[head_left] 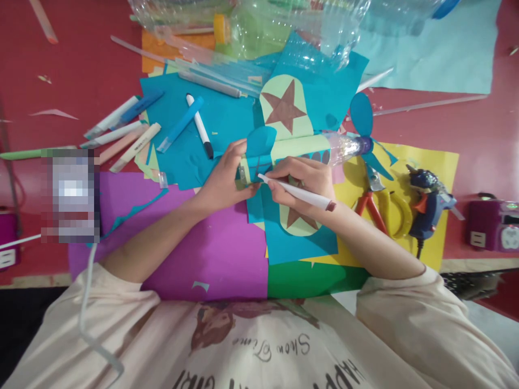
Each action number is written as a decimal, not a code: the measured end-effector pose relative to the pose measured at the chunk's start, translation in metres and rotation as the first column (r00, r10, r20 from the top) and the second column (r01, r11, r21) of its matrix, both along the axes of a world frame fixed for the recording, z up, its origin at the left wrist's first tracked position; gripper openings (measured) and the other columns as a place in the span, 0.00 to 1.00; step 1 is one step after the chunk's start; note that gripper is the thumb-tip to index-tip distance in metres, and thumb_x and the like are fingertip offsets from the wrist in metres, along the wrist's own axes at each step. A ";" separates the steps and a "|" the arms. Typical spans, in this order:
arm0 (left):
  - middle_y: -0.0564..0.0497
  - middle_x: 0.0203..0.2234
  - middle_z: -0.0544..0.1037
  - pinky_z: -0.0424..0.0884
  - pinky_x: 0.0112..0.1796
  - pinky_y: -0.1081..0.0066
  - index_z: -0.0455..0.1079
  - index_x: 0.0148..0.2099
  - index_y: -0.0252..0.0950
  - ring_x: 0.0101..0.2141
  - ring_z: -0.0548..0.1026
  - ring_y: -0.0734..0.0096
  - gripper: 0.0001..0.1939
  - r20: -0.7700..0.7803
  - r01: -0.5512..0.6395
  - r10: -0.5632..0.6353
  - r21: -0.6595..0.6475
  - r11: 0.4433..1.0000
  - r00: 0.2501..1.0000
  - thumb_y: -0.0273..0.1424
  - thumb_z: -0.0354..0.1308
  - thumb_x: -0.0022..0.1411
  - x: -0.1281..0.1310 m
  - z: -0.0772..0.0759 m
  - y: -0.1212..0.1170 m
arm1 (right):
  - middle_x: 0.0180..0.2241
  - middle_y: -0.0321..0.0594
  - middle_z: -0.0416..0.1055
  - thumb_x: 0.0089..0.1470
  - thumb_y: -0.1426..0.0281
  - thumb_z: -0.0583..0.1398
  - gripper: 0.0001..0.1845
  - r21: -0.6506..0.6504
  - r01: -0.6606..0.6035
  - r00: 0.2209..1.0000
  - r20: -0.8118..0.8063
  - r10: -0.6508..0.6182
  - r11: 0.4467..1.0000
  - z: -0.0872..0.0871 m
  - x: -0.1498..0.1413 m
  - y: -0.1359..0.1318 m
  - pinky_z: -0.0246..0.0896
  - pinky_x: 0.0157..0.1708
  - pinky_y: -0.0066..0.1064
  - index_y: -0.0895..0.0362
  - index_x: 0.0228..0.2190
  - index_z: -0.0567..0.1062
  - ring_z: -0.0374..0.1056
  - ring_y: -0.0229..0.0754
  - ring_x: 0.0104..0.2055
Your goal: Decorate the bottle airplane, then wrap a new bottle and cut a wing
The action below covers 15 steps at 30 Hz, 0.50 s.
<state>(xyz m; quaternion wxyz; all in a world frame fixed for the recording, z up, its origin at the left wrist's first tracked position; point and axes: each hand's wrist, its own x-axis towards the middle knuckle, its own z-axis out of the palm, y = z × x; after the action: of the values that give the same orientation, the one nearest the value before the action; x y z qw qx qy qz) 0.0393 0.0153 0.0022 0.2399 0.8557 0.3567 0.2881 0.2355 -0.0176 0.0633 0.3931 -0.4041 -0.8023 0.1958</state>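
Note:
A model airplane made from a plastic bottle (302, 145) lies across the middle, wrapped in pale green paper. Its blue paper propeller (361, 115) sits at the capped neck on the right. Rounded pale green wing ends with brown stars (285, 106) stick out on both sides. My left hand (223, 178) is closed around the plane's tail end, beside an upright blue paper fin (260, 141). In my right hand (302, 178) is a white marker (302, 194) with a brownish-red end. The marker's tip meets the blue paper at the tail, where dark lines show.
Several markers (135, 146) lie at the left, near a blurred-out device (75, 194) with a cable. Clear plastic bottles (267, 27) stand along the far side. On yellow paper (441, 162) at the right are red-and-yellow-handled pliers (373, 208) and a glue gun (427, 208). Purple paper (227, 243) lies in front.

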 end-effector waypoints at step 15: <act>0.35 0.60 0.60 0.66 0.55 0.54 0.49 0.58 0.35 0.62 0.59 0.51 0.30 -0.024 -0.023 0.020 -0.127 0.992 1.000 0.42 0.56 0.61 0.003 0.009 -0.001 | 0.18 0.33 0.71 0.51 0.72 0.58 0.06 0.164 -0.017 0.995 0.099 0.001 0.986 -0.010 -0.001 0.002 0.59 0.25 0.27 0.55 0.23 0.72 0.66 0.35 0.21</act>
<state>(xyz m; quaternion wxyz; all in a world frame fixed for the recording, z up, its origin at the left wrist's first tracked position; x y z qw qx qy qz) 0.0426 0.0142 0.0109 0.2869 0.8379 0.3862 0.2578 0.2341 -0.0152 0.0535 0.3844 -0.3758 -0.8360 0.1103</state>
